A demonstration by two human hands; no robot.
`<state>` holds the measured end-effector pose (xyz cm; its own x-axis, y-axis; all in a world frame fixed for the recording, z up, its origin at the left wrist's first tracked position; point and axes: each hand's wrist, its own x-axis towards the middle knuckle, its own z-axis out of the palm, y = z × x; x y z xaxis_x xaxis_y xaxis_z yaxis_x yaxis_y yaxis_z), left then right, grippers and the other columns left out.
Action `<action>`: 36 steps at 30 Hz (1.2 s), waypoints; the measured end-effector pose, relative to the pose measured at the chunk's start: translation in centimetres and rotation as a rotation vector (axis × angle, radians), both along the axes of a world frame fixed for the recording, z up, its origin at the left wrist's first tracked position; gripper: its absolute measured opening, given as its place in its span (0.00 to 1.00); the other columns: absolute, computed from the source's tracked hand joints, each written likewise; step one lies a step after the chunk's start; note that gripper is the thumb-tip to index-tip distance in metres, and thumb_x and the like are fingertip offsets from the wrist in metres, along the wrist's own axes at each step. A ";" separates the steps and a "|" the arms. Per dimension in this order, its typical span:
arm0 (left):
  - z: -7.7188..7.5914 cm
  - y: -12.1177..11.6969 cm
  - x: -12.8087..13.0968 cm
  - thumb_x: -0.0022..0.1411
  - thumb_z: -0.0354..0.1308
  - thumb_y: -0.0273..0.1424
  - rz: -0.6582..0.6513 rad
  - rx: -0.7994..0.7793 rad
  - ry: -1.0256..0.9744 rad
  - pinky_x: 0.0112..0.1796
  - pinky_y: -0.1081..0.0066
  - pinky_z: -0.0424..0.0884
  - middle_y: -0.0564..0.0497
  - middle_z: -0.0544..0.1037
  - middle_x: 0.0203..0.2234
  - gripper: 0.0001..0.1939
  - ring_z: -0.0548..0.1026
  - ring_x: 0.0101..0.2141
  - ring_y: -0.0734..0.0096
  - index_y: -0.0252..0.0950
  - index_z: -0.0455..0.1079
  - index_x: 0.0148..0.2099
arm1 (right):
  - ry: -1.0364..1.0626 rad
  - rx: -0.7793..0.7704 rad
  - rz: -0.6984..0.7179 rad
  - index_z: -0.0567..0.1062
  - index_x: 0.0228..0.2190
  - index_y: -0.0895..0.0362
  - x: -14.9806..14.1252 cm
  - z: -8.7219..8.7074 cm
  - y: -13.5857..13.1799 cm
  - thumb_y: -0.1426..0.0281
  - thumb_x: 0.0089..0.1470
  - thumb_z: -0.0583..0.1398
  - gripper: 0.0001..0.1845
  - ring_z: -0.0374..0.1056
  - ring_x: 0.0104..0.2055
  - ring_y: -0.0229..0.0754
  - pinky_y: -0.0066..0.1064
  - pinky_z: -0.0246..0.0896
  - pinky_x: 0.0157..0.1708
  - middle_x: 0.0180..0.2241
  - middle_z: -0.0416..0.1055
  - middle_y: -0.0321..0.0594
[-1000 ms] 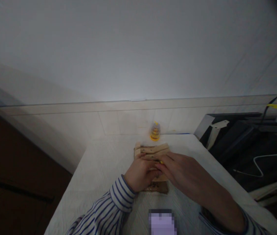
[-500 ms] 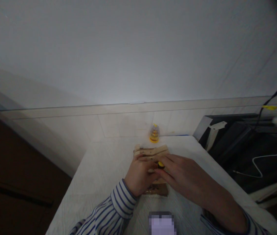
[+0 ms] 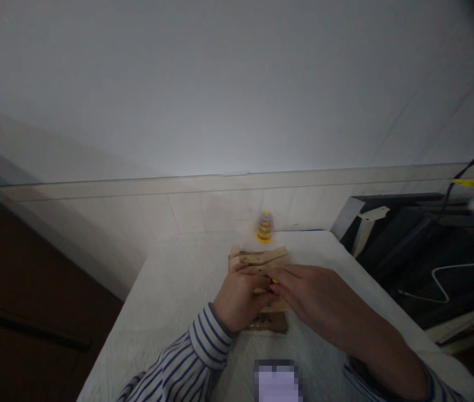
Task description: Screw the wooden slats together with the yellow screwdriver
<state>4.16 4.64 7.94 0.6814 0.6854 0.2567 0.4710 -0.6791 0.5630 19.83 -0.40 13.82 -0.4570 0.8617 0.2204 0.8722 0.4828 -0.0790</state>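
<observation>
A dim light falls on the plain grey-white wall [image 3: 237,89] above pale panelling [image 3: 220,209], beside a dark brown wooden cabinet [image 3: 31,279].

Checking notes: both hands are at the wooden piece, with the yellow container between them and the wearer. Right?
No: the head view shows the yellow container beyond them, near the wall. Left hand and right hand are at the wooden piece.

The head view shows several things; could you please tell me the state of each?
Left hand: curled over the wooden piece.
Right hand: pinching a yellow item, mostly hidden.
Wooden piece: lying down, partly covered.
Yellow-based container: upright.
White cable: bent.
Tabletop: cloth-covered.
Pixelated object: state unclear.
</observation>
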 end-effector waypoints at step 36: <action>-0.3 -0.1 0.2 0.54 0.62 0.32 0.057 0.053 -0.056 0.50 0.61 0.58 0.50 0.79 0.35 0.06 0.74 0.41 0.64 0.37 0.73 0.36 | 0.020 0.041 -0.037 0.72 0.30 0.58 -0.1 -0.5 0.0 0.72 0.55 0.53 0.08 0.68 0.27 0.43 0.32 0.57 0.24 0.27 0.72 0.41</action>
